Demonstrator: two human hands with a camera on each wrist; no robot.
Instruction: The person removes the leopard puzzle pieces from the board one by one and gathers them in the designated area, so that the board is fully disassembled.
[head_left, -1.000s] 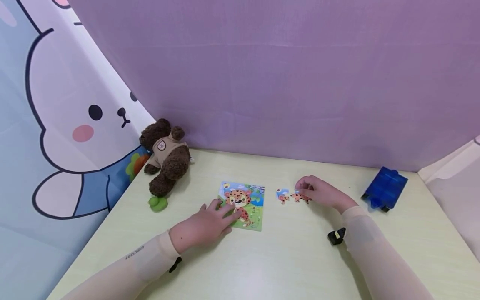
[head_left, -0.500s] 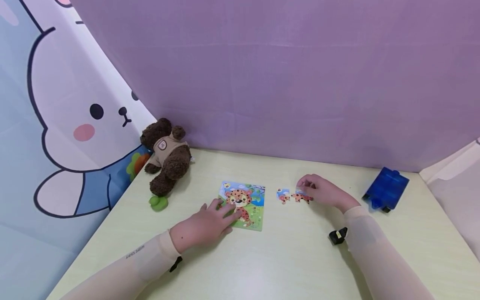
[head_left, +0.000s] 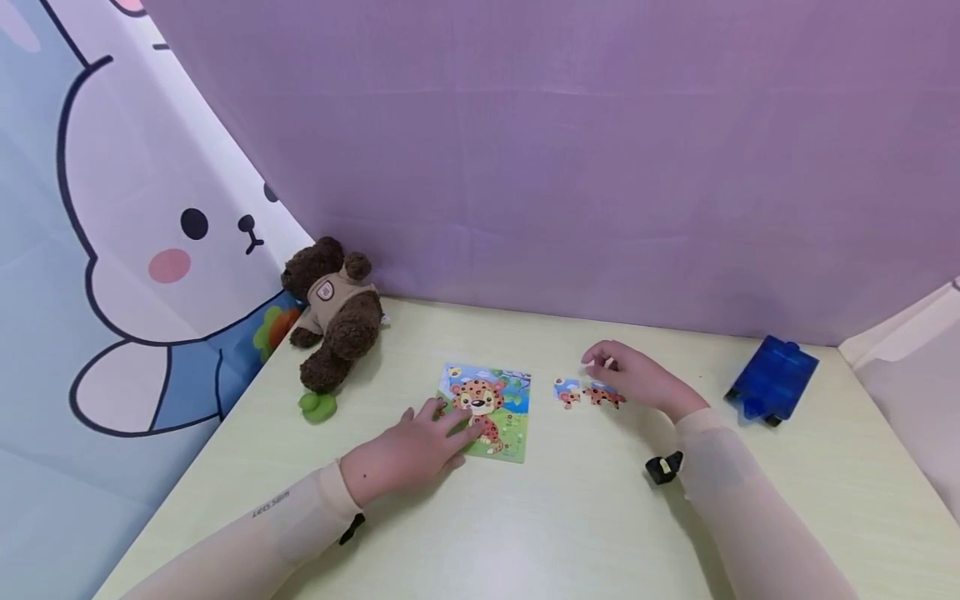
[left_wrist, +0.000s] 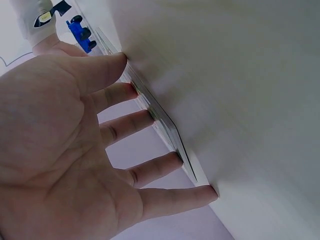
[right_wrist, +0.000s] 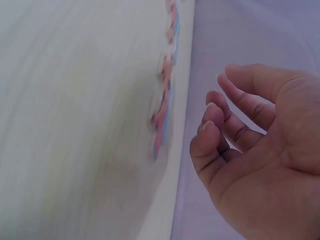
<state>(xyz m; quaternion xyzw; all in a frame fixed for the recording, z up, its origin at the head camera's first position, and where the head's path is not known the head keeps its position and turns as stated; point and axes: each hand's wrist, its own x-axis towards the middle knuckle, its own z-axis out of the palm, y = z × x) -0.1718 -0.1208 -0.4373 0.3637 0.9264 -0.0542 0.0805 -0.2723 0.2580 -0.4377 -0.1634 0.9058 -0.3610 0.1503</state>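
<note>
Orange-and-blue flat jigsaw pieces with dark spots lie to the right of the rectangular leopard-printed board that the left hand touches with spread fingers, so the empty, loosely curled right hand would best pinch one by its edges.

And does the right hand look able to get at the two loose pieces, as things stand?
Probably yes. The right hand hovers empty near the pieces, and nothing visible stands between them.
</note>
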